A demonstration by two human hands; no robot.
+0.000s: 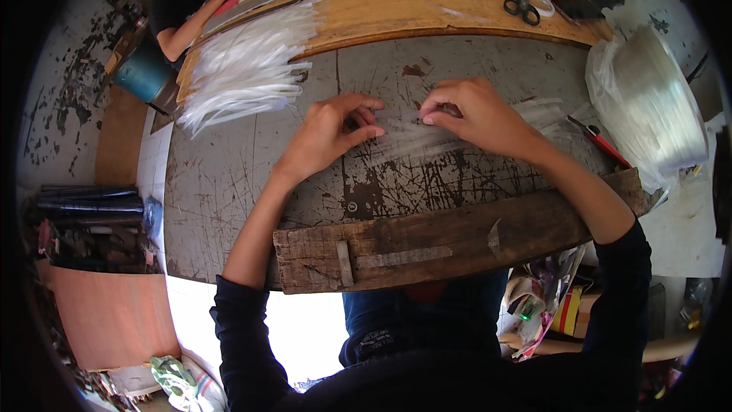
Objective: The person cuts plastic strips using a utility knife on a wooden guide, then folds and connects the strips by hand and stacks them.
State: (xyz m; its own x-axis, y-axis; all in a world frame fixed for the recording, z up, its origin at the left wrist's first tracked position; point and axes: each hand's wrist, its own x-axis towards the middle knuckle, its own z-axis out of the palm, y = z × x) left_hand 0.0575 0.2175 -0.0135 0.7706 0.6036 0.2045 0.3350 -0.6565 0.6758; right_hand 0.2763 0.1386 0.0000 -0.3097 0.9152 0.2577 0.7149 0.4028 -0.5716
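— What are the grips doing?
— The left hand (pixel 329 133) and right hand (pixel 471 116) each pinch one thin, clear plastic strip (pixel 400 128), fingertips pressed together, stretching it flat just above the scratched grey metal counter (pixel 229 175).

— What could go wrong?
— Likely a slip: the slick strip could slide from the pinch or crease if one side pulls harder.

— And the pose?
— Both forearms reach over the worn wooden plank (pixel 457 240), wrists bent inward. A fanned pile of white plastic strips (pixel 248 69) lies well apart.

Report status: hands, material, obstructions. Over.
Left hand and right hand both pinching clear plastic strip flat on scratched table. Nothing between them.
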